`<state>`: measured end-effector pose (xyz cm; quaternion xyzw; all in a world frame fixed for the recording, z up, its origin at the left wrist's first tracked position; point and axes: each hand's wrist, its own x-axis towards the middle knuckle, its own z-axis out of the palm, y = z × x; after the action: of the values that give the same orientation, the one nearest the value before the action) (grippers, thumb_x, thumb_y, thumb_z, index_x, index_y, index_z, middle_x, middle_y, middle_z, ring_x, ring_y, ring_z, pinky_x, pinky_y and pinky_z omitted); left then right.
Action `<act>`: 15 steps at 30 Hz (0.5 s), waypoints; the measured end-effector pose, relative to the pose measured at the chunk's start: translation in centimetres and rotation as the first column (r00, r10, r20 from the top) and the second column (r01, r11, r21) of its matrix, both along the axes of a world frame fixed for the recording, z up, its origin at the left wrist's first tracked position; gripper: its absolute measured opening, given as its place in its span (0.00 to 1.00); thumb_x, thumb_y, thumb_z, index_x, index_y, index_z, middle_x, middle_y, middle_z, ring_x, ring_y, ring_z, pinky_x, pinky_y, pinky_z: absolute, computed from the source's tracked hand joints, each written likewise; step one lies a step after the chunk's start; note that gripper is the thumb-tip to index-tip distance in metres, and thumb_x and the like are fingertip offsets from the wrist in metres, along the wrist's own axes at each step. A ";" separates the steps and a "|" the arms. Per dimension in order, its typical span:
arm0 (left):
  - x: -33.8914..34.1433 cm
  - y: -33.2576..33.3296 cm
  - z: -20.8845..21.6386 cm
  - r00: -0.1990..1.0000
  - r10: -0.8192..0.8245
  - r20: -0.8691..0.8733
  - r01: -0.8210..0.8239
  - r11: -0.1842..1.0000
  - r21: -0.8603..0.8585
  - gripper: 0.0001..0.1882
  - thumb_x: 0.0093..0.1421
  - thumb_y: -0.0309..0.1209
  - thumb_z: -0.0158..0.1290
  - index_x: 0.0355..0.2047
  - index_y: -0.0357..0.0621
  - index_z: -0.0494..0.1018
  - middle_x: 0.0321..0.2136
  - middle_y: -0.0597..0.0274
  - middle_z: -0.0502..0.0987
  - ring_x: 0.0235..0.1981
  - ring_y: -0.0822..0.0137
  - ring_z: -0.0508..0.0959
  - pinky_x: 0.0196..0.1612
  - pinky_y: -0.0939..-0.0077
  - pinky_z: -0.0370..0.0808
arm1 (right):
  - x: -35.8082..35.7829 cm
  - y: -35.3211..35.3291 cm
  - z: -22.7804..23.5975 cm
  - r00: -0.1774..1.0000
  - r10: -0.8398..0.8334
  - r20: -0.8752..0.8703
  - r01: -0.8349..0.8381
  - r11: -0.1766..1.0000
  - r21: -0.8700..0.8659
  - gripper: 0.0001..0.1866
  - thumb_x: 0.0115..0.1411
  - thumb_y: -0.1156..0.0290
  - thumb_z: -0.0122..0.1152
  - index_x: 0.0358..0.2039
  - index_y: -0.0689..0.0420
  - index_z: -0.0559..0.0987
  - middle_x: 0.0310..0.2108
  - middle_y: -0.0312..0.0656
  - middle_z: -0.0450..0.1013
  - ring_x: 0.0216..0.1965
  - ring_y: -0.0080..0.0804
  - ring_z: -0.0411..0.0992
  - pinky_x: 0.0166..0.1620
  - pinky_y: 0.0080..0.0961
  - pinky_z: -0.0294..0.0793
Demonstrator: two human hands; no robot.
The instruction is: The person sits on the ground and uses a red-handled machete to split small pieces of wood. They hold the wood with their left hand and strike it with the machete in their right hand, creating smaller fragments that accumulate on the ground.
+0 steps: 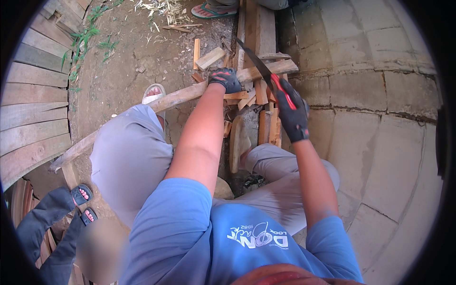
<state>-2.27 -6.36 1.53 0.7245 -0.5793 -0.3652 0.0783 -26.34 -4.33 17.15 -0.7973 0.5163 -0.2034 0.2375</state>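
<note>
My left hand (224, 80), in a black and red work glove, is closed over a long rough wooden plank (183, 97). The plank runs slantwise from the lower left to a far end at the right of that hand. In my right hand (293, 114), gloved the same way, is the red handle of a hand saw (256, 61). Its dark, narrow blade points up and to the left, crossing the plank near that far end. Whether the teeth touch the wood I cannot tell. Several wood offcuts (210, 58) lie about the plank beyond and below my left hand.
Long timber beams (265, 29) stretch away at the top. A cracked concrete block wall (356, 95) takes up the right side, and wooden boards (35, 92) the left. Another person's sandalled foot (214, 10) shows at the top; dark-trousered legs (50, 216) are at lower left.
</note>
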 end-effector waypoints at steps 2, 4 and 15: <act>0.9 0.5 0.0 1.000 0.011 -0.026 -0.010 1.000 0.025 0.31 0.57 0.41 0.53 0.59 0.43 0.80 0.60 0.43 0.80 0.62 0.46 0.80 0.66 0.53 0.76 | -1.6 4.4 4.6 0.997 -0.071 0.016 0.068 0.988 0.140 0.22 0.73 0.61 0.61 0.63 0.56 0.81 0.55 0.51 0.83 0.54 0.44 0.83 0.57 0.37 0.79; 1.0 0.5 0.8 0.999 0.008 -0.036 -0.006 0.999 0.048 0.31 0.57 0.41 0.53 0.60 0.43 0.79 0.61 0.44 0.80 0.63 0.46 0.80 0.66 0.53 0.75 | -6.1 8.1 6.8 0.996 -0.059 -0.073 0.063 0.997 0.050 0.22 0.73 0.63 0.62 0.64 0.58 0.81 0.53 0.50 0.84 0.50 0.35 0.83 0.52 0.32 0.80; 0.8 0.5 -0.2 1.000 0.008 -0.020 -0.007 0.999 0.052 0.32 0.56 0.42 0.54 0.61 0.46 0.80 0.61 0.47 0.81 0.62 0.47 0.80 0.65 0.55 0.76 | -1.3 2.4 1.9 0.991 0.130 -0.017 -0.131 0.986 -0.104 0.21 0.72 0.63 0.62 0.63 0.55 0.82 0.52 0.52 0.84 0.50 0.49 0.84 0.53 0.39 0.80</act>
<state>-1.48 -5.84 1.35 0.7247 -0.5662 -0.3870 0.0665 -27.68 -1.89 19.08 -0.8418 0.4527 -0.2101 0.2057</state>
